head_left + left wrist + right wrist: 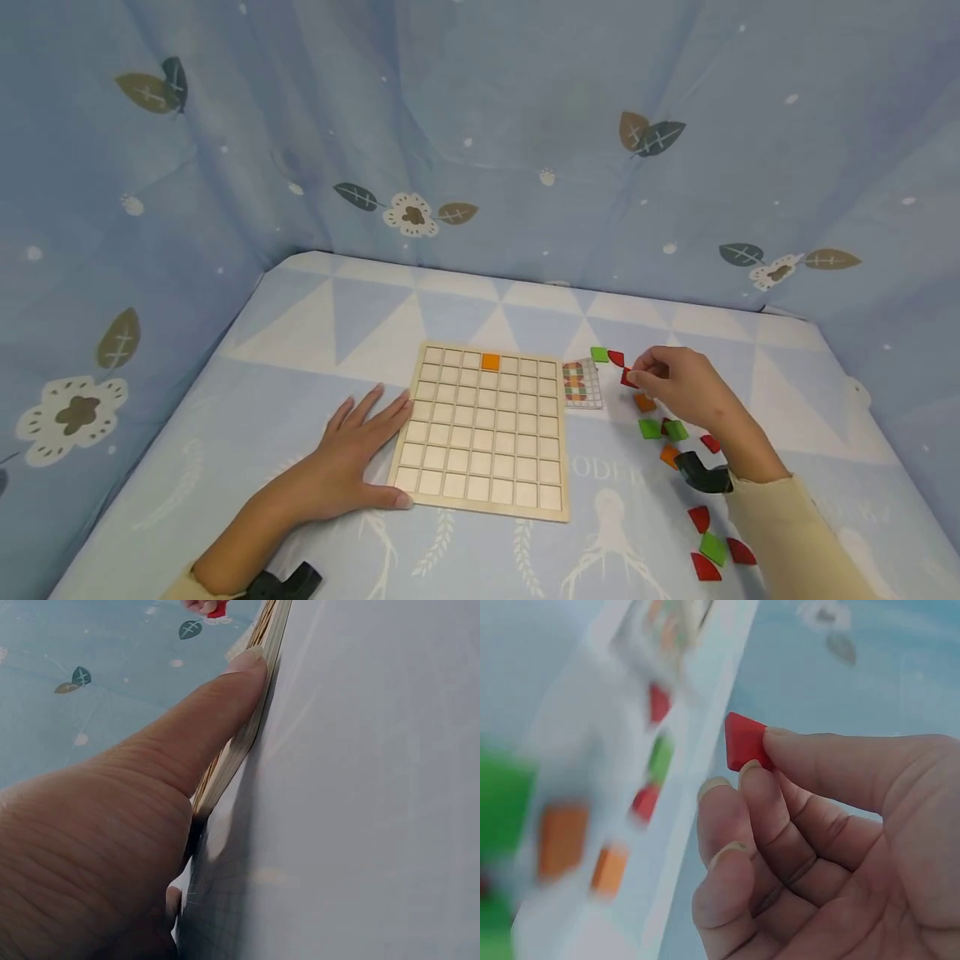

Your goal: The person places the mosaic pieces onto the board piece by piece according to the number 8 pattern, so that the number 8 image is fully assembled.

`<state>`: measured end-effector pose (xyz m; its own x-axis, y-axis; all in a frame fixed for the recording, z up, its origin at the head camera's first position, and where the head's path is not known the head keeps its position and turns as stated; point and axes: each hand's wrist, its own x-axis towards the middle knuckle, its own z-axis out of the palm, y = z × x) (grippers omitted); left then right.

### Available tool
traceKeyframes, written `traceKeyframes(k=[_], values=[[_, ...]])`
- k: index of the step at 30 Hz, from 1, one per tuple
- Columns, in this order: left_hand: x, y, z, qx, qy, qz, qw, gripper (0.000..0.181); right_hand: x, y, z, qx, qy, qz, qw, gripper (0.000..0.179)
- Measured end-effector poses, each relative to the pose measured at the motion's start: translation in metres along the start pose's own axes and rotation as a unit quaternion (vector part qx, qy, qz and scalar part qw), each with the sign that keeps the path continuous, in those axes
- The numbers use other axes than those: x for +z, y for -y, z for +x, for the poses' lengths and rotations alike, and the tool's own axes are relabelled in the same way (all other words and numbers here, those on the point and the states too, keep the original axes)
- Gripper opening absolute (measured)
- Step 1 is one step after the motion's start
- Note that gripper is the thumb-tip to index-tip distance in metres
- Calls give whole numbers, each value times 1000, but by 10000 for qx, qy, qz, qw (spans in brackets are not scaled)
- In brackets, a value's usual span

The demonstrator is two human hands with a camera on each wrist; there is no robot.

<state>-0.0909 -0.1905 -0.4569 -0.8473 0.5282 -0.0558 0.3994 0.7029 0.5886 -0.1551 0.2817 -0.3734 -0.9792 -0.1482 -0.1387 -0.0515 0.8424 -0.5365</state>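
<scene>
A wooden grid board [480, 510] lies on the table with one orange square tile [491, 362] in its top row. My left hand [337, 467] rests at the board's left side, fingers spread along the edge and thumb by the near corner. In the left wrist view the thumb [217, 705] presses against the board's side [259, 720]. Right of the board, my right hand [686, 385] pinches a red tile [744, 742] between thumb and fingertips, raised over the loose tiles.
A pattern card [592, 392] lies against the board's right edge. Loose tiles are scattered at the right: a green square [599, 354], a red quarter-round [616, 357], an orange tile [645, 402], and several more nearer me, including a green one [713, 548]. A patterned curtain [480, 150] stands behind the table.
</scene>
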Motion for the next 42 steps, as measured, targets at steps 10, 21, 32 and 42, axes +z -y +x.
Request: traceKeyframes(k=[10, 21, 32, 42], values=[[0, -2, 1, 72, 10, 3, 10000, 122, 31, 59, 51, -755, 558, 270, 9952, 15], [2, -2, 7, 177, 130, 69, 9997, 121, 65, 78, 79, -773, 961, 292, 9919, 17], [0, -1, 7, 201, 95, 164, 9996, 123, 89, 85, 84, -805, 544, 116, 9952, 15], [-1, 2, 2, 82, 8, 218, 9997, 123, 97, 97, 77, -1200, 88, -241, 9924, 10]])
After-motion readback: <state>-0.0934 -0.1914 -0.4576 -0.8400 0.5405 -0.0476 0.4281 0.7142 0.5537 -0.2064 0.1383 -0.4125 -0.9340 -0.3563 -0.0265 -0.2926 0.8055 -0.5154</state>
